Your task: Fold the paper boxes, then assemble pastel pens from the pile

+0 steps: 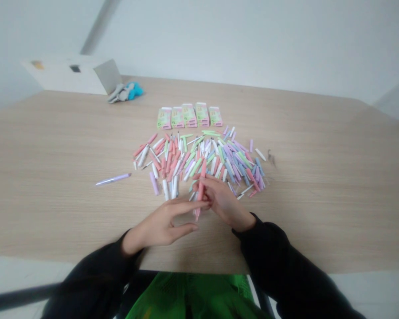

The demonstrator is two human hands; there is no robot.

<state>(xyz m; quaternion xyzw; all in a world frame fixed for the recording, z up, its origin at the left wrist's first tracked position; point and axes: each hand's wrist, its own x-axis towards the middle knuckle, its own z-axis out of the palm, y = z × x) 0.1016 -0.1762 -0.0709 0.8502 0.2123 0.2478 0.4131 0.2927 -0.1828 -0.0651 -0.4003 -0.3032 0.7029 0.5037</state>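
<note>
A pink pen [202, 179] stands tilted in my right hand [221, 197], whose fingers and thumb are closed around its middle. My left hand [162, 223] reaches in from the left with thumb and fingers apart. Its fingertips lie by the pen's lower end, and I cannot tell whether they touch it. Just beyond both hands spreads a loose pile of pen parts [194, 167] in pink, white, green, purple and blue. A single purple pen [113, 179] lies apart at the left.
Behind the pile stands a row of small green-and-pink boxes [182, 117], some stacked. Grey and blue gloves [126, 91] lie beside a white box [76, 75] at the back left. The table's [319, 186] front edge runs under my forearms, with green mesh fabric [193, 297] below.
</note>
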